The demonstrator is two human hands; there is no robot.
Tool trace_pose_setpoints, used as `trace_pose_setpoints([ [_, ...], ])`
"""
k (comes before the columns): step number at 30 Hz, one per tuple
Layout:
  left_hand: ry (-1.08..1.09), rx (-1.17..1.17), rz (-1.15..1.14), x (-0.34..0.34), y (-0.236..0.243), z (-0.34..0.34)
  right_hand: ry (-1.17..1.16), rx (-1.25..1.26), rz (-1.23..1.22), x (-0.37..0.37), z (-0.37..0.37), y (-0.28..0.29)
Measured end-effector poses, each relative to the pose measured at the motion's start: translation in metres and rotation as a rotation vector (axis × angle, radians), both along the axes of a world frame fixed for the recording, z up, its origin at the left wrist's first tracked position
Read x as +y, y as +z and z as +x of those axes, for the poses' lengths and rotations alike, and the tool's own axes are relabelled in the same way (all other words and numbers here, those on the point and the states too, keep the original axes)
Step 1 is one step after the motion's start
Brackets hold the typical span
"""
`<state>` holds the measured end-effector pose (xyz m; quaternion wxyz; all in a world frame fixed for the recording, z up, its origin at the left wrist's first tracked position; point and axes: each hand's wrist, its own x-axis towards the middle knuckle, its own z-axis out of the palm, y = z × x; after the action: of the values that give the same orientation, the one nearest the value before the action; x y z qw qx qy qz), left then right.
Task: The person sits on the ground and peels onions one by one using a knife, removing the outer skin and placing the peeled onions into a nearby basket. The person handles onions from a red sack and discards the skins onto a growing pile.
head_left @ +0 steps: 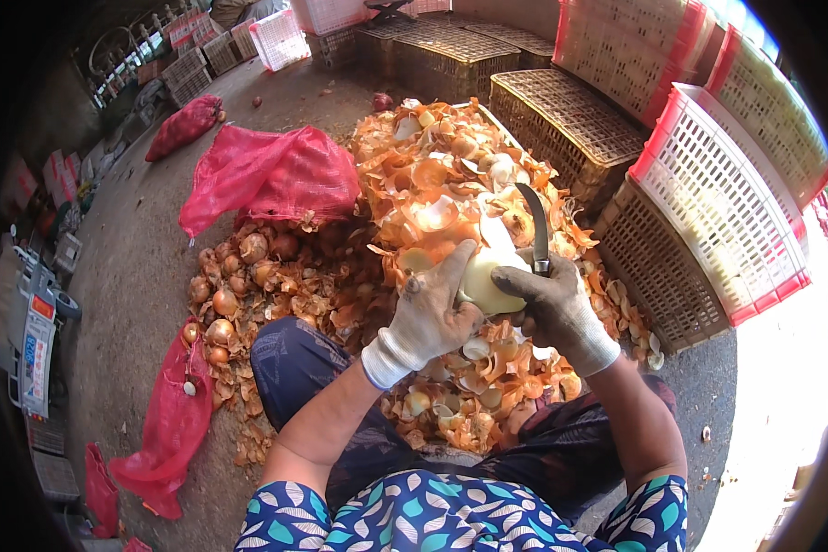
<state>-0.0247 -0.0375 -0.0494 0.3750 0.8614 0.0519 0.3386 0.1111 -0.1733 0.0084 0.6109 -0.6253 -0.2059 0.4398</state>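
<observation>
A pale, peeled onion (pixel 488 283) sits between my two gloved hands, above a heap of onion skins (pixel 432 207). My left hand (pixel 432 308) is closed round the onion's left side. In my right hand (pixel 561 308) is a knife (pixel 537 225) with a dark, curved blade pointing up and away from me. The right thumb lies against the onion, and the fingers beneath are partly hidden. Both white gloves are dirty at the fingers. Whole brown onions (pixel 225 302) lie to the left, among loose skins.
A red mesh sack (pixel 304 179) rests behind the onions, and a flattened one (pixel 170 432) lies at the near left. A filled red sack (pixel 182 129) is farther off. Plastic crates (pixel 722 198) stand stacked at the right, with more crates (pixel 446 51) at the back.
</observation>
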Motion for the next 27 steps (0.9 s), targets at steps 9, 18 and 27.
trace_pose_setpoints([
  [9, 0.027, -0.114, 0.004, 0.004, 0.001, 0.002, -0.047, 0.024, 0.021, 0.002, -0.007, 0.001],
  [18, 0.116, -0.122, -0.267, 0.005, 0.004, 0.006, -0.037, 0.038, 0.067, 0.003, -0.006, -0.010],
  [27, -0.196, -0.063, -0.599, 0.026, 0.014, -0.001, 0.087, -0.125, 0.361, 0.007, 0.001, -0.020],
])
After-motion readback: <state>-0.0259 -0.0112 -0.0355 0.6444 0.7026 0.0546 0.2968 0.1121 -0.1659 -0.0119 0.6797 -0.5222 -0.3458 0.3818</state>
